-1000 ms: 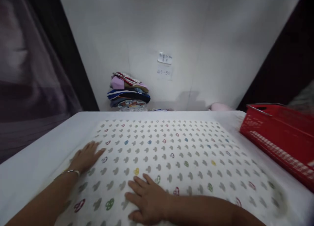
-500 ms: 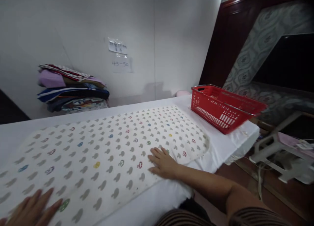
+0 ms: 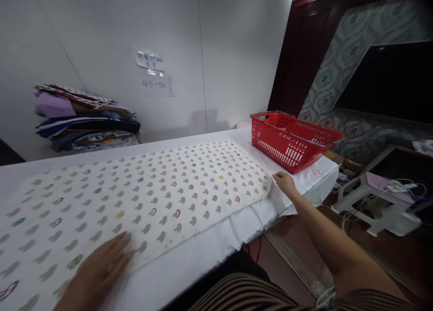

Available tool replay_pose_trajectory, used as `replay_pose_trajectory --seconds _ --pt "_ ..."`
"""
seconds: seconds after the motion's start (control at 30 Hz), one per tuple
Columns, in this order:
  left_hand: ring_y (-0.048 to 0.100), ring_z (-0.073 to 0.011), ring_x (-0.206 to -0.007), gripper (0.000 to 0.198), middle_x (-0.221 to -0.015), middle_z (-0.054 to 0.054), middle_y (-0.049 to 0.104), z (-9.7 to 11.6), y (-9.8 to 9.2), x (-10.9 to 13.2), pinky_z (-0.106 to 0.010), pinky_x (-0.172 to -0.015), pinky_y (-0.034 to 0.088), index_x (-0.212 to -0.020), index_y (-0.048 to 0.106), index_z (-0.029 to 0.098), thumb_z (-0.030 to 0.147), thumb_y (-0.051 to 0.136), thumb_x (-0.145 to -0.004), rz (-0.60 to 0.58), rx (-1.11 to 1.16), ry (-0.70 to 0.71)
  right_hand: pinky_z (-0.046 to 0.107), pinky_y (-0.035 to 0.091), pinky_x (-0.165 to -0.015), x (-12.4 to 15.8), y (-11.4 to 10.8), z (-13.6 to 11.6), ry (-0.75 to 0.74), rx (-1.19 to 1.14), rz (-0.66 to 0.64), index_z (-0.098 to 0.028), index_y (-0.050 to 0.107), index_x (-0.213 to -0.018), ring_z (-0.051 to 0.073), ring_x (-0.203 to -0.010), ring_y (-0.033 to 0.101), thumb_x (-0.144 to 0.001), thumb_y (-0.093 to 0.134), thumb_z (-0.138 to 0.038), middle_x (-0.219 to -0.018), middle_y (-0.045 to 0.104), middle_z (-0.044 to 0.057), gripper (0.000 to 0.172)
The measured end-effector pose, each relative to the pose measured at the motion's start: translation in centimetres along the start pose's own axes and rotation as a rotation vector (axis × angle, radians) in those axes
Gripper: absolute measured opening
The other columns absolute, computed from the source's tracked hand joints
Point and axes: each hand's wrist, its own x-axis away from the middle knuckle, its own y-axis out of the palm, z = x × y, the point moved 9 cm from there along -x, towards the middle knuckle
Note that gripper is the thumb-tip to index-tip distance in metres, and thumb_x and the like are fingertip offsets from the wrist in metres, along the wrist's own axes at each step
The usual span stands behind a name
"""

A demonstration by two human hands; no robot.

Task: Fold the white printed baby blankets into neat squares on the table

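White cloth (image 3: 135,198) with small grey and coloured prints lies flat, spread along the table (image 3: 203,252), which has a white sheet over it. Left hand (image 3: 98,270) is open, palm down, fingers together and flat on the near edge of the cloth, low left in view. Right hand (image 3: 286,184) is stretched out to the far right end, just beside the cloth's rounded corner, resting on the white sheet. Cannot tell if its fingers pinch the cloth edge or only touch the sheet.

Red basket (image 3: 291,139) sits on the right end of the table, near the right hand, apart from the cloth. Stack of folded fabrics (image 3: 84,119) stands at the back left against the wall. Two paper notes (image 3: 150,61) are stuck on the wall above. White stool (image 3: 372,203) is on the floor to the right.
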Motion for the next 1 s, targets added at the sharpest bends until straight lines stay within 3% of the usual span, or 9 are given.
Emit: replay_pose_trajectory --seconds 0.07,0.13,0.23,0.33,0.5,0.67,1.0 --pt "0.06 -0.027 -0.11 0.037 -0.121 -0.002 0.064 5.0 0.2 -1.0 -0.043 -0.094 0.052 -0.108 0.066 0.032 0.05 0.044 -0.084 -0.004 0.023 0.062 0.026 0.044 -0.066 -1.0 0.0 1.3 0.035 0.01 -0.016 -0.009 0.068 -0.093 0.019 -0.079 0.064 -0.089 0.04 -0.029 -0.086 0.071 0.011 0.035" --pt "0.061 -0.0248 -0.11 0.037 -0.12 0.0 0.065 8.6 0.3 -1.7 -0.04 -0.094 0.052 -0.111 0.066 0.034 0.05 0.047 -0.083 -0.034 0.043 0.106 0.024 0.043 -0.066 -1.4 0.4 1.4 0.03 0.018 -0.04 -0.011 0.068 -0.093 0.017 -0.08 0.064 -0.089 0.042 -0.03 -0.088 0.071 0.009 0.032" --pt "0.062 -0.0239 -0.107 0.039 -0.116 -0.002 0.067 11.2 0.5 -2.1 -0.037 -0.091 0.053 -0.11 0.067 0.03 0.051 0.047 -0.084 -0.082 0.048 0.126 0.023 0.041 -0.066 -1.6 1.4 0.8 0.01 0.051 -0.104 -0.016 0.069 -0.089 0.017 -0.082 0.063 -0.087 0.049 -0.035 -0.09 0.071 0.007 0.028" --pt "0.062 -0.0242 -0.106 0.04 -0.115 -0.003 0.068 11.5 0.9 -2.1 -0.038 -0.091 0.053 -0.105 0.07 0.027 0.052 0.046 -0.085 -0.096 0.037 0.125 0.027 0.04 -0.063 -1.6 2.3 0.9 0.039 0.118 -0.177 -0.015 0.069 -0.086 0.022 -0.081 0.064 -0.082 0.056 -0.041 -0.088 0.071 0.011 0.03" --pt "0.061 -0.0231 -0.108 0.042 -0.118 -0.003 0.066 11.1 1.2 -1.5 -0.037 -0.092 0.052 -0.11 0.069 0.026 0.051 0.045 -0.086 -0.069 0.036 0.14 0.029 0.041 -0.064 -1.3 3.2 1.8 0.085 0.198 -0.236 -0.014 0.07 -0.091 0.026 -0.088 0.064 -0.078 0.061 -0.036 -0.096 0.07 0.014 0.028" --pt "0.061 -0.0235 -0.108 0.041 -0.118 -0.003 0.066 11.4 1.0 -1.4 -0.039 -0.092 0.051 -0.111 0.068 0.026 0.05 0.044 -0.087 -0.05 0.036 0.137 0.027 0.042 -0.066 -1.4 3.6 2.0 0.107 0.199 -0.231 -0.014 0.07 -0.094 0.024 -0.091 0.064 -0.077 0.06 -0.033 -0.102 0.069 0.014 0.027" --pt "0.06 -0.0231 -0.109 0.039 -0.12 -0.002 0.065 11.7 0.5 -1.2 -0.038 -0.093 0.051 -0.112 0.067 0.028 0.049 0.044 -0.087 -0.059 0.068 0.101 0.024 0.041 -0.066 -1.7 3.7 4.3 0.093 0.145 -0.198 -0.011 0.07 -0.089 0.02 -0.086 0.064 -0.082 0.058 -0.035 -0.094 0.07 0.012 0.028"
